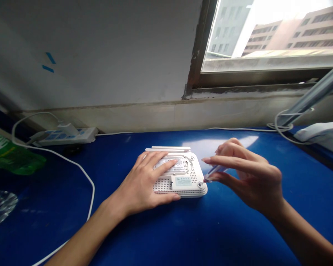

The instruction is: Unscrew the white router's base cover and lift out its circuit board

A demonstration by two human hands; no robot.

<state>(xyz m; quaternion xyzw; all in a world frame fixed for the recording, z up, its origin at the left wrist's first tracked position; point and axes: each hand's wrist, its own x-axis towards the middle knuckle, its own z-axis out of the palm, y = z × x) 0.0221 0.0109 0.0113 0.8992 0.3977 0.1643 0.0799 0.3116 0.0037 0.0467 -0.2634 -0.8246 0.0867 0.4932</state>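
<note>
A white router point(186, 180) lies upside down on the blue table point(183, 229), its folded antennas along the far edge. My left hand point(147, 181) lies flat on its underside with the fingers stretched out, pressing it down. My right hand point(246, 177) is beside the router's right end, its fingers pinched round a thin tool point(214, 172). The tool's tip sits at the near right corner of the router. What kind of tool it is I cannot make out.
A white power strip point(69, 135) with a plug sits at the back left, and its white cable point(83, 173) loops across the table. A green bag point(8, 153) and clear plastic point(0, 207) lie at the left edge. A lamp base point(322, 135) stands at right under the window.
</note>
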